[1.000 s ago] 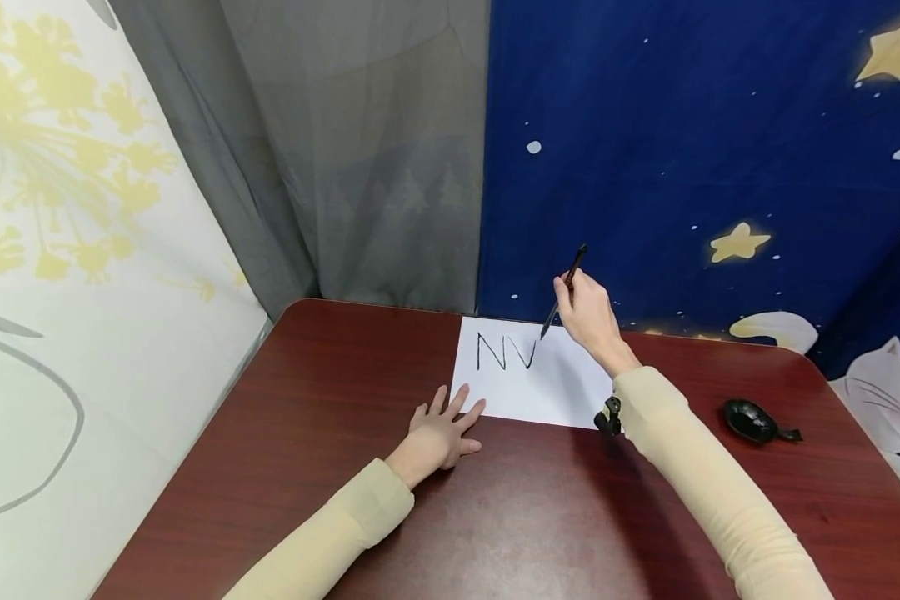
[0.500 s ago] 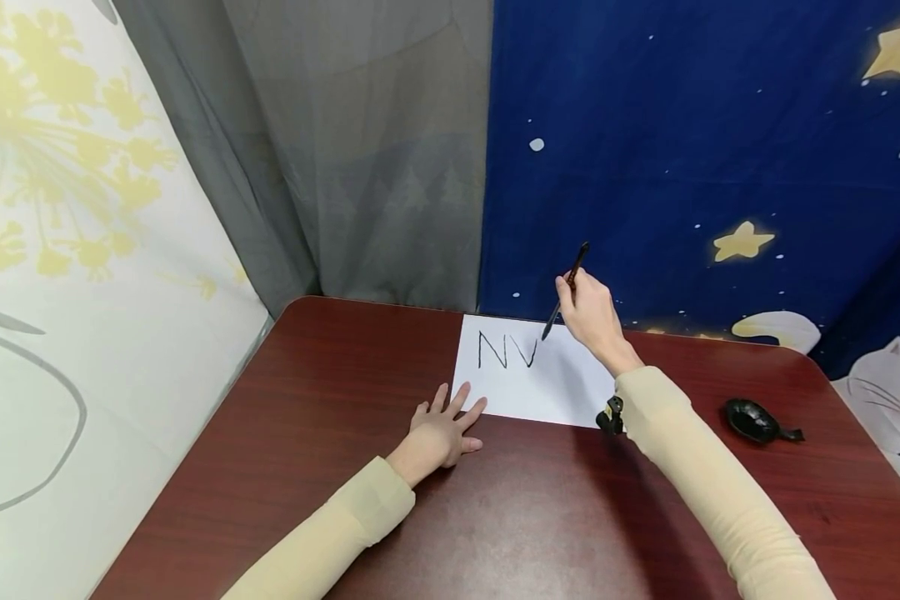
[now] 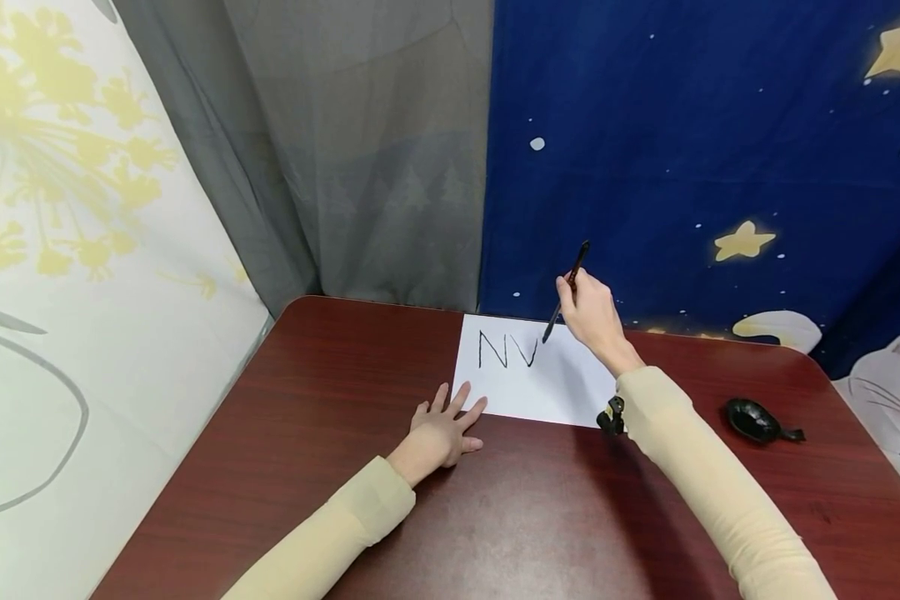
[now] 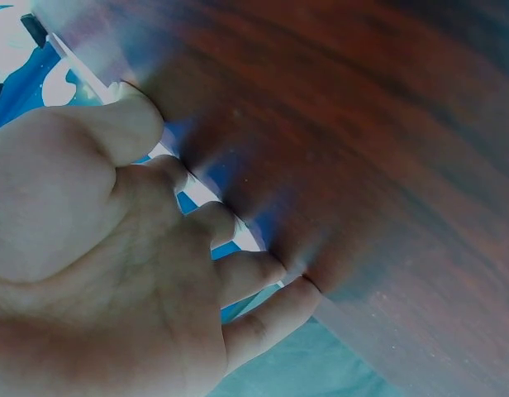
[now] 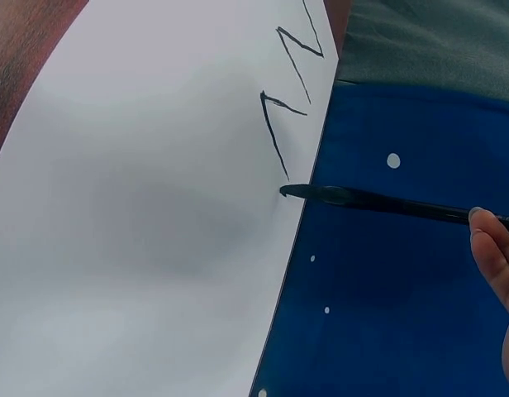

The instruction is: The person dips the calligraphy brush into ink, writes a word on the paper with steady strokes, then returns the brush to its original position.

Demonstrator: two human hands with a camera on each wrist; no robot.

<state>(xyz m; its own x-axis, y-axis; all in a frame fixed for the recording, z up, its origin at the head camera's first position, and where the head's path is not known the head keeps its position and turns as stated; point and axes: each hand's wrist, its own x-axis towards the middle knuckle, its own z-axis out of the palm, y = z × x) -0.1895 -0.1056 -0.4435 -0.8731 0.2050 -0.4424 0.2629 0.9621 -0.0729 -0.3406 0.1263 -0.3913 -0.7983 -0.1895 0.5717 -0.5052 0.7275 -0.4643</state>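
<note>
A white sheet of paper (image 3: 525, 392) lies near the table's back edge, with black strokes like "N" and "V" on its left half. My right hand (image 3: 591, 312) pinches a dark, slim brush (image 3: 567, 287) over the sheet. In the right wrist view the brush's dark tip (image 5: 294, 191) is right at the paper, just past the end of the V's longer stroke. My left hand (image 3: 437, 435) lies with fingers spread at the sheet's lower left corner, some fingertips on the paper. From the left wrist its palm (image 4: 97, 248) shows, fingertips down on the wood.
A small black dish (image 3: 752, 419) with a short handle sits on the right of the reddish-brown table (image 3: 330, 417). Behind the table hang a grey curtain (image 3: 390, 167) and a blue star-print cloth (image 3: 630, 125). A white printed cloth (image 3: 120, 333) stands at the left.
The brush tip has shifted very slightly down at the top right of the V. Both hands stay almost where they were, and the letters look the same.
</note>
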